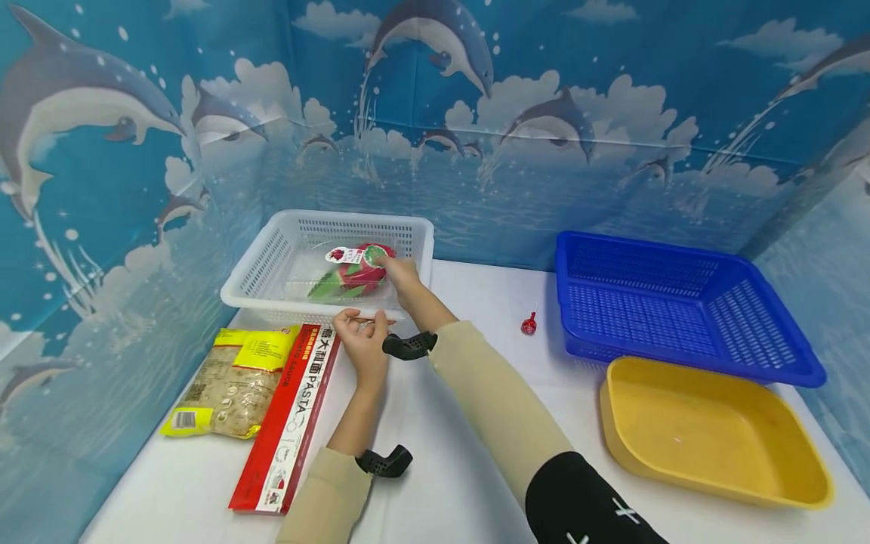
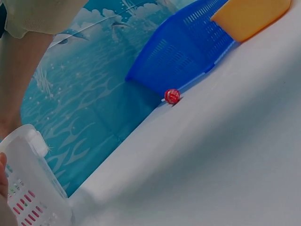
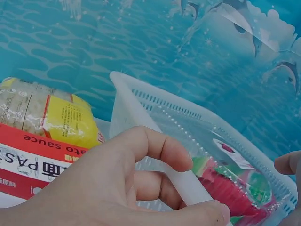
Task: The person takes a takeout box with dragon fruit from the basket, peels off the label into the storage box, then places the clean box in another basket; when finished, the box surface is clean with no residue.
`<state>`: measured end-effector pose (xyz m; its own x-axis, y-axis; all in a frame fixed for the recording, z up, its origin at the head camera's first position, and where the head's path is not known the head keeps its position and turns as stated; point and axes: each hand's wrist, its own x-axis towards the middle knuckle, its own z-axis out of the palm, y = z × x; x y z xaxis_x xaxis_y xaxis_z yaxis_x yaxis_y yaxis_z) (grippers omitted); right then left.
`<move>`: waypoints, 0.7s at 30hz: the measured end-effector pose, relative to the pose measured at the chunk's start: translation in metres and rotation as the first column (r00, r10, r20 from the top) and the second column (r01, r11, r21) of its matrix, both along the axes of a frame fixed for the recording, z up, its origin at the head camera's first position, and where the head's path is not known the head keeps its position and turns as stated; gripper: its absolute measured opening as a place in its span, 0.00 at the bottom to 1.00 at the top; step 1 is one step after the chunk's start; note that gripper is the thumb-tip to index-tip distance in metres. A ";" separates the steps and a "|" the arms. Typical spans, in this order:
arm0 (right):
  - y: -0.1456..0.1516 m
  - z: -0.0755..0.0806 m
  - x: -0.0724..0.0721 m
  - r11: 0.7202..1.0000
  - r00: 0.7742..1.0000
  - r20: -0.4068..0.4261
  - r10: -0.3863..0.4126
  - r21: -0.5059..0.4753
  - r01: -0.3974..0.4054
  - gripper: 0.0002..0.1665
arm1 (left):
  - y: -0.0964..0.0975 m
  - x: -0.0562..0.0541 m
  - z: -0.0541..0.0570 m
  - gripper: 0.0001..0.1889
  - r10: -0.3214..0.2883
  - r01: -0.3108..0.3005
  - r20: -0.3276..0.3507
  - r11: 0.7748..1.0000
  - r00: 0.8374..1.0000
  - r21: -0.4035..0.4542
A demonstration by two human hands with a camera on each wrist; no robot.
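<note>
A red and green dragon fruit [image 1: 360, 279], in a clear plastic pack with a white label, lies in the white basket [image 1: 272, 298]. At the pack's right end, my right hand [image 1: 402, 278] grips it with the thumb on top; the other fingers are hidden. My left hand [image 1: 365, 344] pinches the basket's near rim. The right wrist view shows the left hand [image 3: 127, 188] close up, its fingers and thumb around the rim. In the left wrist view, the basket's perforated side [image 2: 33, 188] stands at lower left.
Left of the hands lie a yellow-and-clear food bag [image 1: 238, 385] and a red-and-white pasta pack [image 1: 292, 423]. A red-wrapped lollipop [image 1: 529, 325] lies midway on the white table. On the right stand a blue basket [image 1: 652, 302] and a yellow bin [image 1: 707, 431]. A dolphin-print curtain hangs behind.
</note>
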<state>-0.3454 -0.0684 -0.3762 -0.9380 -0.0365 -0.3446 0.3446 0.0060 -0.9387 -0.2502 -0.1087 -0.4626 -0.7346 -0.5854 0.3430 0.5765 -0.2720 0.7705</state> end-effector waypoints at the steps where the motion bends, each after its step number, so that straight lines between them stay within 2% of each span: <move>1: 0.000 -0.001 0.000 1.000 1.000 0.011 -0.009 0.008 0.009 0.41 | 0.000 0.000 0.000 0.18 0.002 -0.002 0.003 1.000 1.000 0.001; 4: -0.002 -0.003 0.001 0.999 0.998 0.044 -0.038 0.003 0.038 0.43 | 0.001 0.000 0.001 0.19 0.011 -0.011 0.007 1.000 1.000 -0.004; 10: -0.004 -0.005 0.001 0.998 0.995 0.078 -0.062 -0.021 0.064 0.38 | 0.001 0.002 0.002 0.19 0.014 -0.014 0.011 1.000 1.000 0.004; 14: -0.003 -0.007 0.003 0.998 0.997 0.060 -0.048 -0.034 0.050 0.35 | 0.001 0.002 0.003 0.18 0.008 -0.008 0.018 1.000 1.000 -0.002; 21: -0.004 -0.011 0.006 0.999 0.999 -0.021 -0.043 -0.025 0.042 0.30 | 0.000 0.002 0.002 0.18 0.009 -0.008 0.034 1.000 0.999 -0.023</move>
<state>-0.3392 -0.0723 -0.3869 -0.9462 -0.0048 -0.3237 0.3236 -0.0313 -0.9457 -0.2481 -0.1087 -0.4602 -0.7412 -0.5840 0.3310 0.5518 -0.2492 0.7959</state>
